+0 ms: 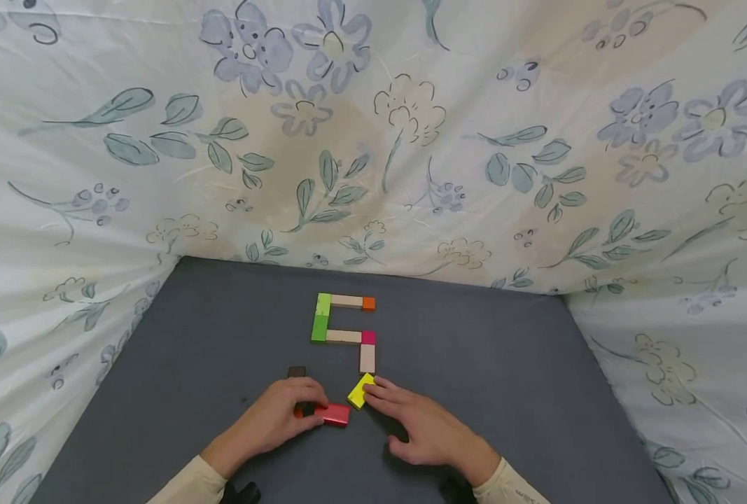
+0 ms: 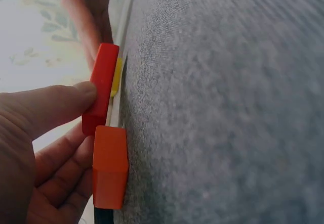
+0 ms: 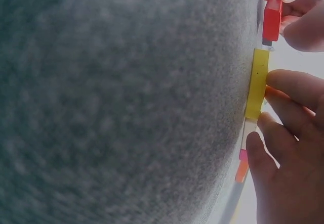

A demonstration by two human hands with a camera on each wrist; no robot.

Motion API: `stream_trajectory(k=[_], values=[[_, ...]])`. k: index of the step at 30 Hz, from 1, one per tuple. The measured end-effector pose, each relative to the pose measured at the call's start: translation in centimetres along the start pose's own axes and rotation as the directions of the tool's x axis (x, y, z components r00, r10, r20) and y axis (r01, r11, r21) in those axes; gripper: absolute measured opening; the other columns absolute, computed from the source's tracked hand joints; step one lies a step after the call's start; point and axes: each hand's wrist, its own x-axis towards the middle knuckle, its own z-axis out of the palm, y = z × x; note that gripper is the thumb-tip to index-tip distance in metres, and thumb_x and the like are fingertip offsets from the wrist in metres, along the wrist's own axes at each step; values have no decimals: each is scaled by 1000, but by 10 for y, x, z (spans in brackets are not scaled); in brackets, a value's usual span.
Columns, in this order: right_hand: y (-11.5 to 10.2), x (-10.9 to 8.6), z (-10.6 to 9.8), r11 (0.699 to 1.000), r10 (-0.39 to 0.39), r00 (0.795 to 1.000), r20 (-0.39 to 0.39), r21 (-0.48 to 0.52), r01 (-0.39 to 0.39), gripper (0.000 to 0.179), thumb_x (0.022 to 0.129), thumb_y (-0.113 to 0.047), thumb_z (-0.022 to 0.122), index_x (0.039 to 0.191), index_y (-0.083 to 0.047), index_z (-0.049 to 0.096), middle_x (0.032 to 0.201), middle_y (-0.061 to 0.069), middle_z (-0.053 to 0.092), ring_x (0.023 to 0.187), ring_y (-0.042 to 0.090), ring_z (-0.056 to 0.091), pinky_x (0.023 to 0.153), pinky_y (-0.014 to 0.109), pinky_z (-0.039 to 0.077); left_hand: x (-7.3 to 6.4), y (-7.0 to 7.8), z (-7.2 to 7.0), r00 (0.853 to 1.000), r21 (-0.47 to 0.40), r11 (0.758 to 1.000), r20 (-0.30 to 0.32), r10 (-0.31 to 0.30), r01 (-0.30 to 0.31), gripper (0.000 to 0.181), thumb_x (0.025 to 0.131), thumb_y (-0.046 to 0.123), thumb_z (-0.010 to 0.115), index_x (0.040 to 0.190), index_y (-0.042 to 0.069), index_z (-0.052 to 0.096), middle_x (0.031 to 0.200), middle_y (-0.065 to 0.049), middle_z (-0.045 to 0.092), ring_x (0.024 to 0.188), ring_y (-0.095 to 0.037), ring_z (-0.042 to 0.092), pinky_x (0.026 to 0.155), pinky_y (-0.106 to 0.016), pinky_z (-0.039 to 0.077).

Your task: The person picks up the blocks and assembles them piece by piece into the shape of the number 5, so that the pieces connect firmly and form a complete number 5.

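Observation:
My left hand [image 1: 278, 411] pinches a red block [image 1: 336, 415] between thumb and fingers. In the left wrist view the red block [image 2: 103, 82] is held just above the grey surface, beyond an orange block [image 2: 110, 166]. A black block [image 1: 296, 372] lies beside the left knuckles. To the right, a yellow block [image 1: 358, 393] lies aslant on the table, below the pale pink block [image 1: 367, 358]. My right hand [image 1: 433, 427] rests its extended fingertips on the yellow block's side; the right wrist view shows those fingers [image 3: 291, 85] against it, not curled round it.
Farther up the dark grey table [image 1: 474, 336], blocks lie in a bent line: two green ones [image 1: 319, 327], wooden blocks [image 1: 346, 301], an orange cube [image 1: 369, 304] and a magenta cube [image 1: 368, 337]. Floral cloth [image 1: 373, 168] hangs round the back and sides.

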Motion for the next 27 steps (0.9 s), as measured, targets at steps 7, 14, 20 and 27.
stream_trajectory(k=[7,14,20,27], values=[[-1,1,-1,1000,10,1000,9,-7,-10,76,98,-25,63,170,-20,40,175,-10,31,162,18,25,118,50,44,6,4,1,1000,13,1000,17,12,-12,17,93,20,90,107,28,82,109,20,67,100,-8,64,92,-40,59],[-2,0,-1,1000,-5,1000,-1,-15,5,76,98,-24,63,170,-18,40,175,-8,32,162,19,24,118,50,44,10,3,4,1000,17,1000,13,7,-7,18,93,20,91,106,29,82,108,20,67,99,-8,63,91,-40,59],[-1,-1,-1,1000,-10,1000,-7,-27,10,75,98,-25,63,170,-18,41,174,-8,32,162,19,25,118,50,43,12,2,7,1000,16,1000,13,4,-5,17,93,20,90,106,28,82,108,20,67,100,-7,64,92,-41,59],[0,-1,0,999,-12,1000,-14,-37,12,76,98,-24,64,170,-17,40,175,-7,32,162,19,25,118,50,43,13,3,7,1000,34,999,6,1,-1,16,93,19,90,105,25,79,105,18,68,97,-8,64,91,-40,59]])
